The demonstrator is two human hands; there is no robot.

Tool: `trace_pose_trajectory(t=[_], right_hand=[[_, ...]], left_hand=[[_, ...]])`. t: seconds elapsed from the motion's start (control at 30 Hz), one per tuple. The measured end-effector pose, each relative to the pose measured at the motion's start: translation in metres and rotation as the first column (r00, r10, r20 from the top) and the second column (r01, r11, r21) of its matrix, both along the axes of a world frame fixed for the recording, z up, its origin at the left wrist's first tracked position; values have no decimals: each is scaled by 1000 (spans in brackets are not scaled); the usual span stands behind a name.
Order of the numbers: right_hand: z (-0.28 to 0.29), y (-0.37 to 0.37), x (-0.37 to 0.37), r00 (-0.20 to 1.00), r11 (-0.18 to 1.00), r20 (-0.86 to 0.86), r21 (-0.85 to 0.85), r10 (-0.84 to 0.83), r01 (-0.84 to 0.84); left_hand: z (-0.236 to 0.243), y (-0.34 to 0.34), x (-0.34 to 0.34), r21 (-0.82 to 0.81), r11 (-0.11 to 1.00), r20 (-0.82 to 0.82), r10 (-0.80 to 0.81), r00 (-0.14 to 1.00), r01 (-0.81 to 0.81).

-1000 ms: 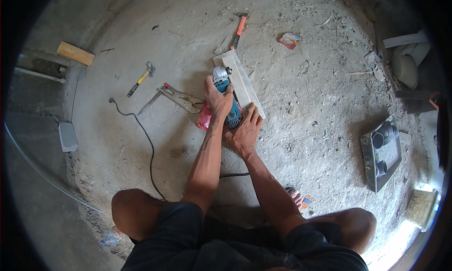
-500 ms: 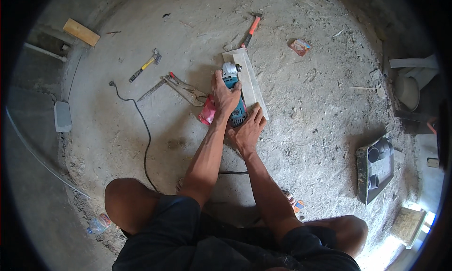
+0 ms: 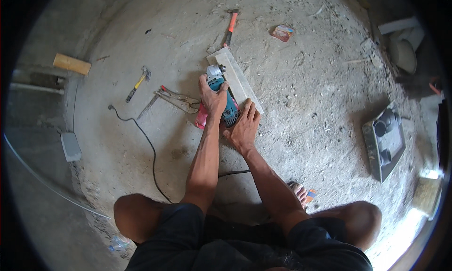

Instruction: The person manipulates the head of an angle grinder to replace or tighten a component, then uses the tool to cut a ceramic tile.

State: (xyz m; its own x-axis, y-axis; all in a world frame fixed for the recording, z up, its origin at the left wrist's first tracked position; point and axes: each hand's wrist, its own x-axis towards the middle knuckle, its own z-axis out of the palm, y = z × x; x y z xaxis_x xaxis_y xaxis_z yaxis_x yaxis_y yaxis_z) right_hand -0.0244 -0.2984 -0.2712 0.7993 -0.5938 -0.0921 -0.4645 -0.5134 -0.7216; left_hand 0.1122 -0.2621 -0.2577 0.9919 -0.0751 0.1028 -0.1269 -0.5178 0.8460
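My left hand [image 3: 214,100] is wrapped round the body of a teal angle grinder [image 3: 229,109]. The grinder's silver head points away from me, and no disc shows on its spindle. It lies along the left side of a long pale slab [image 3: 239,75]. My right hand [image 3: 245,130] is beside the grinder's rear end, fingers stretched onto the slab's near end and thumb close to the grinder's tail. A pink packet [image 3: 201,117] is partly hidden under my left hand and the grinder. Locking pliers [image 3: 176,100] lie just left of them.
An orange-handled hammer [image 3: 231,28] lies beyond the slab, a yellow-handled hammer [image 3: 137,84] at the left. A black cord [image 3: 154,158] curves over the dusty floor. At the right stands a tray [image 3: 373,153] with dark pipe fittings. A crumpled wrapper [image 3: 282,33] lies far off.
My view has shifted, so the floor things on the far side sit further left in the picture. Both hands stay at the grinder and slab. More of my right sandalled foot shows.
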Motion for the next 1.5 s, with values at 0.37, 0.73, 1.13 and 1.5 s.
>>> trace_pose_trajectory(t=[0.37, 0.73, 1.13, 1.5], right_hand=[[7, -1, 1, 1000, 1000, 19, 16, 1, -2], [5, 0, 2, 999, 999, 35, 40, -14, 12], [8, -2, 0, 1000, 999, 3, 28, 19, -19], [6, 2, 1, 999, 999, 12, 15, 38, -38]], left_hand=[[-2, 2, 3, 47, 999, 76, -3, 997, -1], [-4, 2, 3, 31, 999, 84, -10, 996, 7], [3, -1, -1, 37, 999, 6, 30, 1000, -30], [-11, 2, 4, 16, 999, 93, 44, 995, -46]])
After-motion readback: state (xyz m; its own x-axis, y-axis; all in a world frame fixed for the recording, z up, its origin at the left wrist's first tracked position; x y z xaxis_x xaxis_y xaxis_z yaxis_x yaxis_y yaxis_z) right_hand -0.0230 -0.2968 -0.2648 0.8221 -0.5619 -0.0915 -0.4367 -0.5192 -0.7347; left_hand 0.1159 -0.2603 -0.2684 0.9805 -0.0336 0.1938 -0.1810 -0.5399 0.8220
